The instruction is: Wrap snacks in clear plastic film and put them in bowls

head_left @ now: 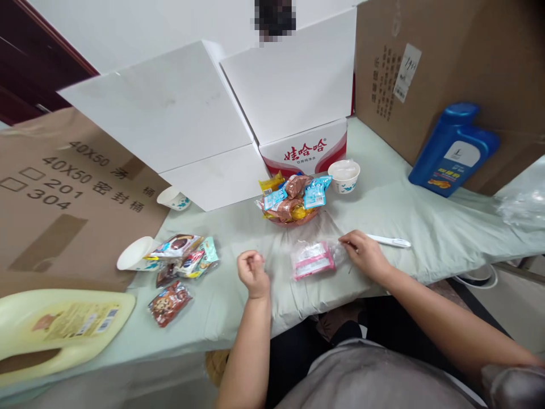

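Note:
A small pink-and-white packet (314, 264) in clear plastic lies near the table's front edge, between my hands. My right hand (364, 257) pinches the loose clear end of its wrapping with the fingertips. To the packet's left, my left hand (254, 274) is raised slightly over the cloth, its fingers curled in and nothing visible in them. Behind the packet stands a bowl (293, 223) heaped with wrapped snacks (293, 199) in blue, brown and yellow. A white plastic handle-like stick (389, 241) lies just beyond my right hand.
Several snack packets (187, 255) lie at left beside a tipped paper cup (137, 254). Another paper cup (344, 176) stands behind the bowl. A yellow jug (80, 324), a blue bottle (453, 150), a white carton (304, 150) and large brown boxes (426, 74) surround the table. A person's head shows behind.

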A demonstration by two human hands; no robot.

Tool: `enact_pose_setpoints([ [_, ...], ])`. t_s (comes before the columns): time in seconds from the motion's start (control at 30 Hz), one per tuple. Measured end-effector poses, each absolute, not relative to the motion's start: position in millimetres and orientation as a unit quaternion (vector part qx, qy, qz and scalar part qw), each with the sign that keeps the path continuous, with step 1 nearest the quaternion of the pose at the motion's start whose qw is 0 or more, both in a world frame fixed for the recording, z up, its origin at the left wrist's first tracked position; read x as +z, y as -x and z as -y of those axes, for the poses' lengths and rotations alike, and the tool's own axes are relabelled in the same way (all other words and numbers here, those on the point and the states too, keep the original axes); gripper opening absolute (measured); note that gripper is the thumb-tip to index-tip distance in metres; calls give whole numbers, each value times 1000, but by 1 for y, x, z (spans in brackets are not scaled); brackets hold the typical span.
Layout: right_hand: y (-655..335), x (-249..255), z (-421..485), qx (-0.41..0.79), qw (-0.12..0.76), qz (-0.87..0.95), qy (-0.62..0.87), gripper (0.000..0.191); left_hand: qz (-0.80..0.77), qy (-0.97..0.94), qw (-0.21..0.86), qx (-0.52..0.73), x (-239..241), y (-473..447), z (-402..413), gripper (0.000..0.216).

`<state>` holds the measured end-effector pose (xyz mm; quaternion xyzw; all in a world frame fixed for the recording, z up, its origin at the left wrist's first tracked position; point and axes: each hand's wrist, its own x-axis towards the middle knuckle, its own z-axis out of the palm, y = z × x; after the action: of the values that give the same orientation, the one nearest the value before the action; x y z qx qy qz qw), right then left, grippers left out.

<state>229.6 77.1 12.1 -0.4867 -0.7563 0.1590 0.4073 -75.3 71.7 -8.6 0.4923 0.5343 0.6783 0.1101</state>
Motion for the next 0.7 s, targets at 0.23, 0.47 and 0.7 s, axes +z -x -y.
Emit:
enact_pose_setpoints([
  [0.23,-241,23,-72,184,494,703,477,12,-394,-782,261,406,6,50,-68,69],
  [0.47,-239,32,-57,215,372,844,321,11,-533,-543,227,608,-6,68,-73,9],
  [0.7,-242,42,-51,251,347,837,341,20,-503,-460,-27,731,-1,73,-70,6],
])
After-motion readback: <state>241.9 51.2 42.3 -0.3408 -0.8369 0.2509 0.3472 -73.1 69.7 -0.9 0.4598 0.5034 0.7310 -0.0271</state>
